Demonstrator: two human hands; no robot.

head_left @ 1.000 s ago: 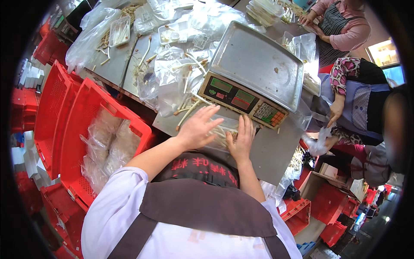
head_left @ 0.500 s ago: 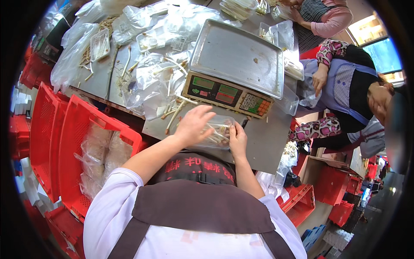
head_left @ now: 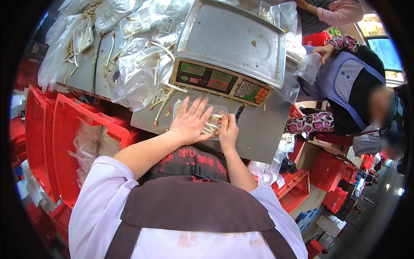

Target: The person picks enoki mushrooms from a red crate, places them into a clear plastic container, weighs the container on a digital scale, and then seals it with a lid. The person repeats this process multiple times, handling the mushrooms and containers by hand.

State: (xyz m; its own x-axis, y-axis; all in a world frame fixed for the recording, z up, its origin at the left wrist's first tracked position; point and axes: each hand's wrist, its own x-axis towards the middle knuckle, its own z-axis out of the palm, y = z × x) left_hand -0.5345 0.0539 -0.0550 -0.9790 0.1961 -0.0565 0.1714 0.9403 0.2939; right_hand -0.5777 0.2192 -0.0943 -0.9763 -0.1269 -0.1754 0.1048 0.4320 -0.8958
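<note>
While the steel bench [head_left: 263,129] carries a weighing scale [head_left: 228,52] at its far side, a clear tray [head_left: 214,118] of pale stalks lies just near it, left hand [head_left: 189,123] spread flat on top, right hand [head_left: 227,131] loosely curled at its right edge.

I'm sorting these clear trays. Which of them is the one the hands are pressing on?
The clear tray just in front of the scale, under the left hand and right hand. The other trays lie far back-left among the bags, untouched.
</note>
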